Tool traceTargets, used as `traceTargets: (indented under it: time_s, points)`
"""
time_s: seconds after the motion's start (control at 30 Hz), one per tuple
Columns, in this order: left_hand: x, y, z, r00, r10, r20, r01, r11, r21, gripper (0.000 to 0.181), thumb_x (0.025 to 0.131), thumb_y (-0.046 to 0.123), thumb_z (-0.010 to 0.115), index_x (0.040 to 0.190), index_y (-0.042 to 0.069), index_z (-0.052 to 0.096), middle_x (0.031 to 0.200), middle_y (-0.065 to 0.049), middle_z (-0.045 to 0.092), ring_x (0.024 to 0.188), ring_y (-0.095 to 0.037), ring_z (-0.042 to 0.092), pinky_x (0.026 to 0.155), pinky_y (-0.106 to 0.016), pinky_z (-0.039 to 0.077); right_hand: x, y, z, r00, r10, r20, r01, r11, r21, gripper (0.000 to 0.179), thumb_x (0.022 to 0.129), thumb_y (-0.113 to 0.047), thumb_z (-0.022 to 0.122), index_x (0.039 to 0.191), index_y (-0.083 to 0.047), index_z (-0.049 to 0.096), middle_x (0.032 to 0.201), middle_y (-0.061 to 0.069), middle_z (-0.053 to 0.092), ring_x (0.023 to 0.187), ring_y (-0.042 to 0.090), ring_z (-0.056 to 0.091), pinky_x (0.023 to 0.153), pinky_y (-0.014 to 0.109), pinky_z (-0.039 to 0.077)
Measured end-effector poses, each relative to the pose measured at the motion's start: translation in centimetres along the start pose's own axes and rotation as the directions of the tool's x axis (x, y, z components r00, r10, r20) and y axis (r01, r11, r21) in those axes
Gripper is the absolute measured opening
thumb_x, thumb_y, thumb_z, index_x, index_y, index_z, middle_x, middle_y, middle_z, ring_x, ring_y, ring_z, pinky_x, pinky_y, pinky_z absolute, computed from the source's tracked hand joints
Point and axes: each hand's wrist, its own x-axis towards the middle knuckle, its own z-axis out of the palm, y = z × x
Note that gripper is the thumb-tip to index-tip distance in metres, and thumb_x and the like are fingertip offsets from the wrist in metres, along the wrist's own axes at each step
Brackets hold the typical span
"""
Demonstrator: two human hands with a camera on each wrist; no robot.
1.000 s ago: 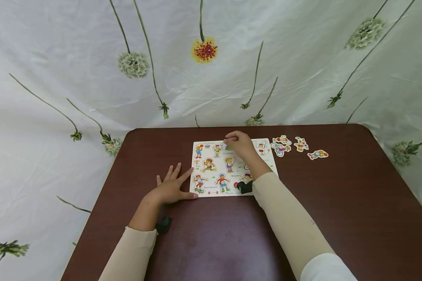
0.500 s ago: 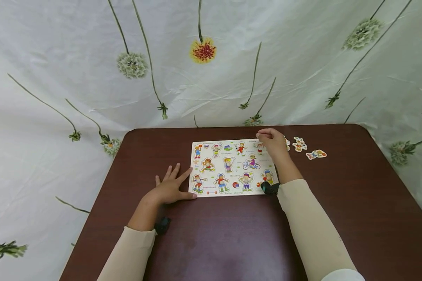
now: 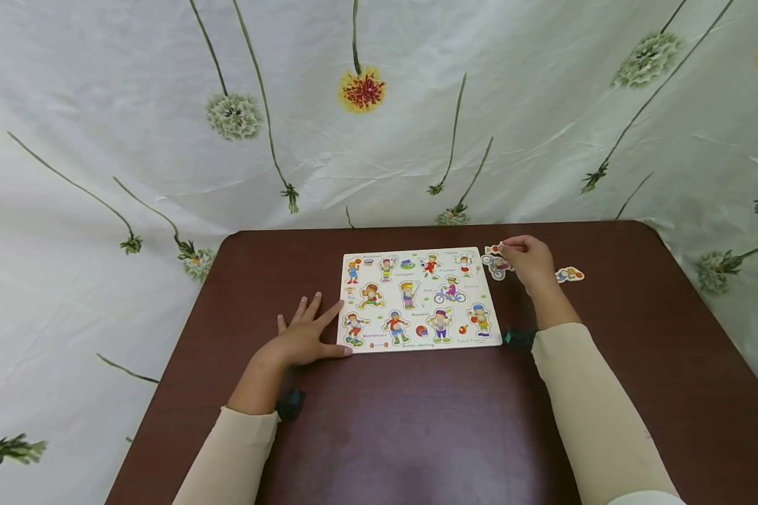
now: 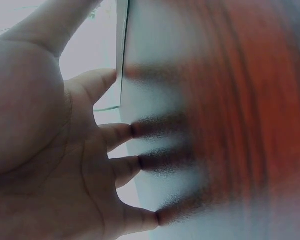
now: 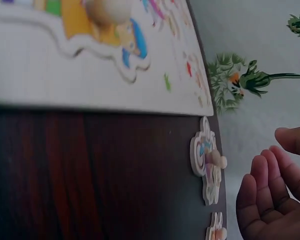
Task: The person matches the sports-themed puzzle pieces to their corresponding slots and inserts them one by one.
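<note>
A white puzzle board [image 3: 385,322] printed with sporty children lies flat on the table. My left hand [image 3: 300,344] is spread at the board's left side, thumb and index finger against its edge, the other fingertips on the table in the left wrist view. Above the loose pieces right of the board hovers my right hand [image 3: 530,263], its fingers loosely bent around nothing in the right wrist view. Just left of it lies a bicycle puzzle piece [image 3: 496,267] with a wooden knob [image 5: 216,159]. A second piece [image 3: 493,249] sits partly behind it.
Farther right is another loose puzzle piece [image 3: 570,274]. The dark brown table [image 3: 404,421] ends at a back edge close behind the board, where a flower-printed cloth [image 3: 379,161] hangs. A black wrist camera [image 3: 519,338] sits beside the board's right edge.
My right hand has moved right, from over the top of the board to the loose pieces, uncovering the board's figures. My left hand has stayed in place.
</note>
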Motion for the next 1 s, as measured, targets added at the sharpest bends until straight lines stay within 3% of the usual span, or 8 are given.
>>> traceTargets:
  time_s: [0.07, 0.17, 0.3, 0.57, 0.83, 1.0]
  points:
    - [0.0, 0.0, 0.0, 1.000, 0.000, 0.000, 0.000, 1.000, 0.002, 0.101, 0.084, 0.062, 0.073, 0.163, 0.030, 0.018, 0.171, -0.019, -0.005, 0.156, -0.047, -0.009, 0.112, -0.081, -0.007, 0.2, 0.4, -0.2, 1.000, -0.011, 0.024, 0.013, 0.993, -0.117, 0.034, 0.103, -0.028, 0.058, 0.127, -0.004, 0.061, 0.116, 0.013, 0.060, 0.105, 0.030, 0.057, 0.087, 0.038, 0.048]
    - [0.0, -0.1, 0.0, 1.000, 0.004, 0.000, -0.004, 1.000, 0.003, 0.102, 0.084, 0.063, 0.072, 0.163, 0.030, 0.018, 0.171, -0.020, -0.004, 0.156, -0.047, -0.009, 0.111, -0.081, -0.007, 0.6, 0.9, -0.3, 0.997, -0.028, 0.069, 0.047, 0.958, -0.284, 0.033, 0.101, -0.029, 0.059, 0.120, -0.002, 0.062, 0.116, 0.018, 0.062, 0.099, 0.032, 0.057, 0.082, 0.040, 0.047]
    - [0.0, -0.1, 0.0, 1.000, 0.008, -0.001, -0.008, 1.000, 0.002, 0.102, 0.084, 0.063, 0.072, 0.163, 0.030, 0.018, 0.171, -0.019, -0.004, 0.156, -0.047, -0.009, 0.111, -0.081, -0.007, 1.1, 1.3, -0.2, 0.993, -0.028, 0.116, 0.073, 0.911, -0.405, 0.032, 0.100, -0.031, 0.059, 0.114, -0.001, 0.060, 0.111, 0.019, 0.062, 0.094, 0.033, 0.057, 0.079, 0.042, 0.047]
    - [-0.1, -0.1, 0.0, 1.000, 0.009, -0.007, -0.009, 1.000, -0.016, 0.101, 0.084, 0.062, 0.072, 0.163, 0.030, 0.018, 0.171, -0.019, -0.004, 0.156, -0.046, -0.010, 0.111, -0.081, -0.008, 1.6, 1.3, 0.0, 0.992, -0.046, 0.117, 0.096, 0.876, -0.472, 0.031, 0.100, -0.031, 0.060, 0.107, -0.001, 0.061, 0.105, 0.018, 0.062, 0.089, 0.031, 0.056, 0.074, 0.039, 0.046]
    - [-0.1, -0.2, 0.0, 1.000, 0.005, -0.004, -0.005, 1.000, -0.019, 0.101, 0.084, 0.062, 0.072, 0.163, 0.031, 0.018, 0.171, -0.018, -0.005, 0.157, -0.045, -0.010, 0.112, -0.081, -0.008, 1.4, 1.1, -0.2, 0.993, -0.082, 0.090, 0.115, 0.866, -0.487, 0.026, 0.098, -0.029, 0.065, 0.093, -0.004, 0.063, 0.085, 0.010, 0.060, 0.078, 0.027, 0.054, 0.065, 0.034, 0.043]
    - [-0.1, -0.2, 0.0, 1.000, 0.002, -0.003, -0.002, 1.000, -0.020, 0.101, 0.084, 0.062, 0.073, 0.163, 0.031, 0.018, 0.171, -0.018, -0.005, 0.157, -0.045, -0.010, 0.112, -0.081, -0.008, 1.1, 0.8, -0.5, 0.992, -0.099, 0.082, 0.126, 0.867, -0.482, 0.026, 0.097, -0.030, 0.065, 0.096, -0.004, 0.065, 0.089, 0.012, 0.062, 0.081, 0.028, 0.055, 0.066, 0.035, 0.045]
